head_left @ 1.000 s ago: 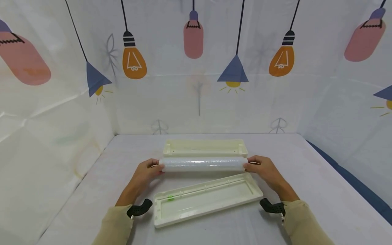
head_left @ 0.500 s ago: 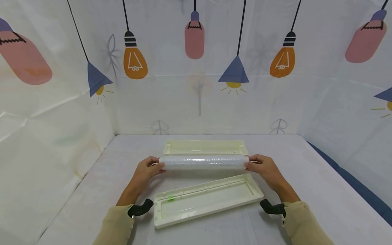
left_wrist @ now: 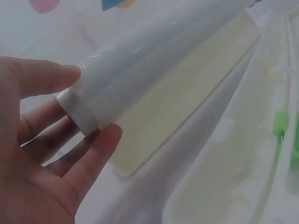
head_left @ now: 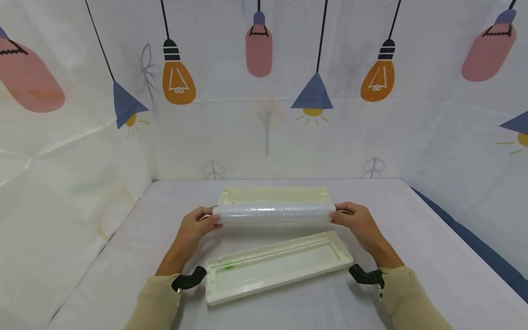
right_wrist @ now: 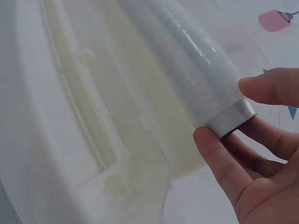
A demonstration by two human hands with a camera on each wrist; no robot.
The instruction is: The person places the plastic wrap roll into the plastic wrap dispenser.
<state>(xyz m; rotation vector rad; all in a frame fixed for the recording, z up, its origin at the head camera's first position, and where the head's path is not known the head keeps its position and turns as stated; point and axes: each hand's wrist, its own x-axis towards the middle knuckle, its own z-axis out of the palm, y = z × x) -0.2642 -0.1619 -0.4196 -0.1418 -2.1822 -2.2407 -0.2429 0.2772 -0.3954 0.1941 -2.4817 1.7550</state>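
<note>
Head view: glossy white film roll (head_left: pixel 273 214)

My head camera looks forward and down from above my chest, taking in the whole table (head_left: pixel 412 238) with the far wall at 12 o'clock. The camera on my left wrist sits very close, facing toward 2 o'clock along the roll (left_wrist: pixel 154 60). The one on my right wrist, equally close, faces toward 10 o'clock. All three share the roll and the tray (head_left: pixel 274 195) behind it.
</note>
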